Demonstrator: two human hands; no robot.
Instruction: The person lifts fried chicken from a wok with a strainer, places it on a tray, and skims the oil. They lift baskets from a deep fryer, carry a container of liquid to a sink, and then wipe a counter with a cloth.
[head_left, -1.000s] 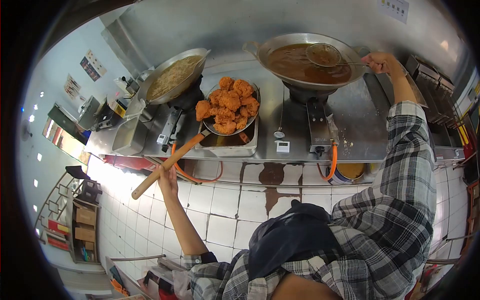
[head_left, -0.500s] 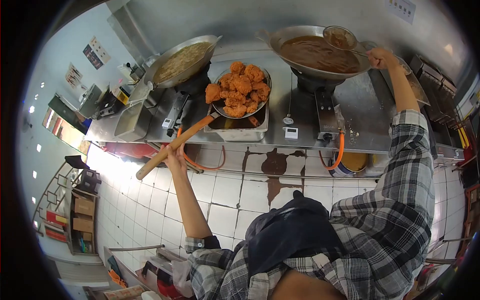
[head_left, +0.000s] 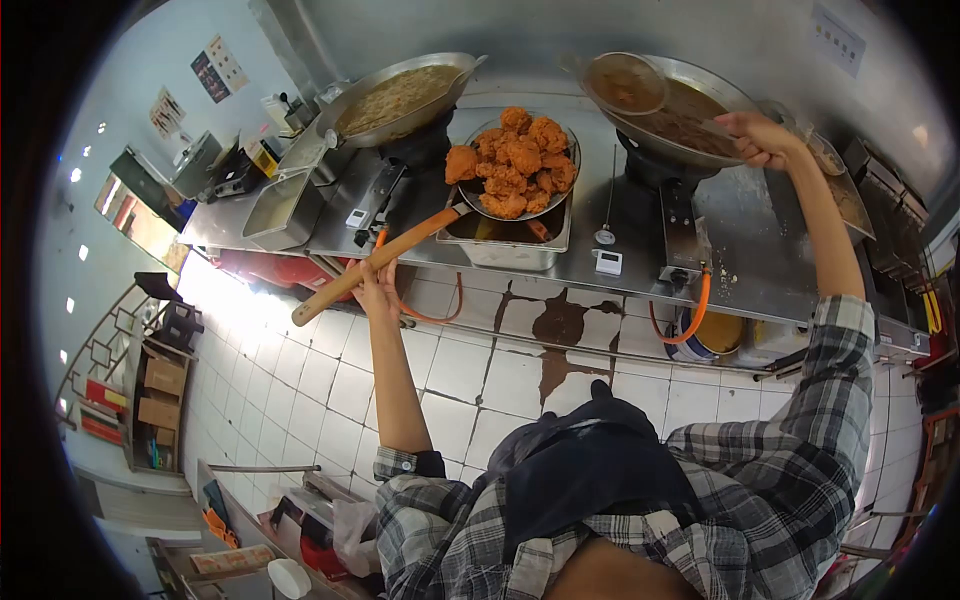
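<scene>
My left hand (head_left: 375, 288) is wrapped round the long wooden handle (head_left: 405, 245) of a strainer. The strainer's round bowl, heaped with browned fried chicken (head_left: 515, 165), rests over a rectangular metal container (head_left: 497, 256) on the counter. At the right, my right hand (head_left: 762, 140) is closed on the thin handle of a round mesh skimmer (head_left: 627, 84). The skimmer's mesh is over the left side of the right wok (head_left: 722, 80), which contains dark brown oil. Bits show in the mesh, too blurred to name.
A second wok (head_left: 440, 68) with foamy, pale oil stands on a burner at the left. A probe thermometer (head_left: 604, 237) and a small white digital display (head_left: 608, 262) lie near the counter's front edge. Orange gas hoses (head_left: 703, 310) hang below. Dark liquid (head_left: 560, 330) stains the tiled floor.
The skimmer in my right hand has moved left across the right wok. My left hand still grips the strainer handle. The whole view has shifted slightly.
</scene>
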